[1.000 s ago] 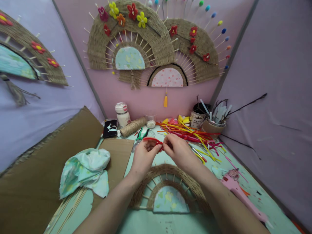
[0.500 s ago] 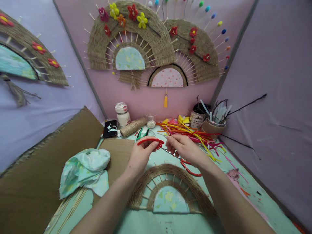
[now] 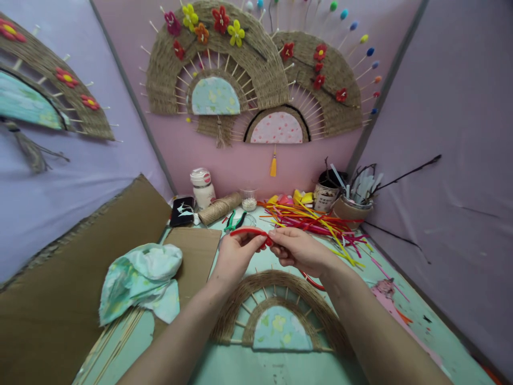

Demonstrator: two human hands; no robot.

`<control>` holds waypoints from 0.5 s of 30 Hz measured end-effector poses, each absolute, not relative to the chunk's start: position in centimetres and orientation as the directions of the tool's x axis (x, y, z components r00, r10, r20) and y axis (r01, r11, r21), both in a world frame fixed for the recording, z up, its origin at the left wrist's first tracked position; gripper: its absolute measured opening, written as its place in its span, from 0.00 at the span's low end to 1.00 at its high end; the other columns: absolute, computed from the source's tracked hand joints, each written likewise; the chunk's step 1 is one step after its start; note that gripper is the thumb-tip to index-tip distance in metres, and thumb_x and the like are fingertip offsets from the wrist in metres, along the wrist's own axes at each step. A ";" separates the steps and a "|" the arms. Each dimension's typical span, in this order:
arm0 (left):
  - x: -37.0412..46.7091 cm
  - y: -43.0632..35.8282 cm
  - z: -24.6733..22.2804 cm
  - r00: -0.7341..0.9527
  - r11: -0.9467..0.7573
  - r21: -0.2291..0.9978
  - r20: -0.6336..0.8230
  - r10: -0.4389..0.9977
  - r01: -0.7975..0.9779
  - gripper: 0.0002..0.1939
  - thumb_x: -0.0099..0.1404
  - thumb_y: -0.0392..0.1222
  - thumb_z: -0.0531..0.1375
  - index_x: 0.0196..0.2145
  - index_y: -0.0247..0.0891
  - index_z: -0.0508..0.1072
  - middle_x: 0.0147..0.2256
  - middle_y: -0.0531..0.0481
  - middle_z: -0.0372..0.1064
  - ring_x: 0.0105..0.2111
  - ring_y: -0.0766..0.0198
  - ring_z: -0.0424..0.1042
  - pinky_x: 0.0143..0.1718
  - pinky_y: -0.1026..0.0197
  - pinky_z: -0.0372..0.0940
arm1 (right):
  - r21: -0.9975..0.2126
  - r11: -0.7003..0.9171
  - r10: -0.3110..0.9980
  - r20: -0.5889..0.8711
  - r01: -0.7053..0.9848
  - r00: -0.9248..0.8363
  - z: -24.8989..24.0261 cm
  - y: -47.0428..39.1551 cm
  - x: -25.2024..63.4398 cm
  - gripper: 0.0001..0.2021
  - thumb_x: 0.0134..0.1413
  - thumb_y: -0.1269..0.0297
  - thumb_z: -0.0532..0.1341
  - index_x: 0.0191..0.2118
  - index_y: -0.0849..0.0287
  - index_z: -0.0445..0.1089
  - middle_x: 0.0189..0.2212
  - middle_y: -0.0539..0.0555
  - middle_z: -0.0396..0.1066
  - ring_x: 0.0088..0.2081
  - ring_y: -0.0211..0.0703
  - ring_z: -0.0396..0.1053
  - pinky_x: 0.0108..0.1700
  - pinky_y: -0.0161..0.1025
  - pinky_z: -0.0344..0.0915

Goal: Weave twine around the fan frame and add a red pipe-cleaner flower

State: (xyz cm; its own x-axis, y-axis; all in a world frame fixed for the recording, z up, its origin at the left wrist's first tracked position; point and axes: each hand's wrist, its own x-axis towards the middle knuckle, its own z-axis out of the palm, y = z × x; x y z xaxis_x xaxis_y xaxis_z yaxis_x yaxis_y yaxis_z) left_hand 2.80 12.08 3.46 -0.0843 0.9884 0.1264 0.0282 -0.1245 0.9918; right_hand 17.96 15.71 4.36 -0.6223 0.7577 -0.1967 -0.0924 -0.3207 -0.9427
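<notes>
A bent red fuzzy strip (image 3: 249, 230) is pinched between the thumb and fingers of my left hand (image 3: 239, 253), with small loops at its right end. My right hand (image 3: 298, 250) closes its thumb and fingers on that looped end, so both hands hold the strip. Just below them on the table lies a woven twine fan (image 3: 276, 279) with a green floral cloth centre. Red-handled scissors (image 3: 312, 280) lie partly hidden under my right hand and wrist.
Behind my hands are green pliers (image 3: 235, 220), a twine roll (image 3: 219, 208), a white bottle (image 3: 203, 190) and a pile of coloured strips (image 3: 312, 219). Floral cloth (image 3: 140, 278) and cardboard (image 3: 196, 251) lie left. A pot with sticks (image 3: 352, 207) stands back right. Fans hang on the wall.
My right hand has moved left and slightly down, from a small gap beside the strip to its looped end. It now covers more of the scissors.
</notes>
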 end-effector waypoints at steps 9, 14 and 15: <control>2.9 12.2 3.1 -0.110 -0.065 0.998 0.064 0.992 -0.002 0.11 0.53 0.45 0.63 0.29 0.32 0.75 0.24 0.49 0.71 0.27 0.66 0.67 0.30 0.64 0.62 | -0.991 -0.112 0.823 -0.135 0.076 -0.552 4.4 15.7 18.0 0.14 0.50 0.55 0.59 0.24 0.60 0.60 0.19 0.44 0.54 0.20 0.29 0.49 0.22 0.29 0.49; 2.9 12.2 3.1 -0.124 -0.029 0.996 0.019 0.992 -0.082 0.10 0.53 0.44 0.63 0.27 0.32 0.73 0.24 0.50 0.70 0.26 0.68 0.67 0.29 0.65 0.61 | -0.962 0.154 0.860 0.018 0.227 -0.510 4.6 15.5 17.7 0.11 0.54 0.59 0.55 0.26 0.60 0.63 0.20 0.46 0.59 0.22 0.32 0.54 0.25 0.31 0.52; 2.9 12.2 3.2 -0.127 -0.023 0.996 0.011 0.992 -0.091 0.10 0.53 0.43 0.63 0.27 0.32 0.73 0.24 0.50 0.70 0.26 0.68 0.67 0.29 0.65 0.61 | -0.941 0.223 0.860 0.066 0.255 -0.506 4.6 15.5 17.6 0.10 0.55 0.60 0.55 0.27 0.60 0.64 0.21 0.47 0.61 0.23 0.33 0.55 0.26 0.32 0.52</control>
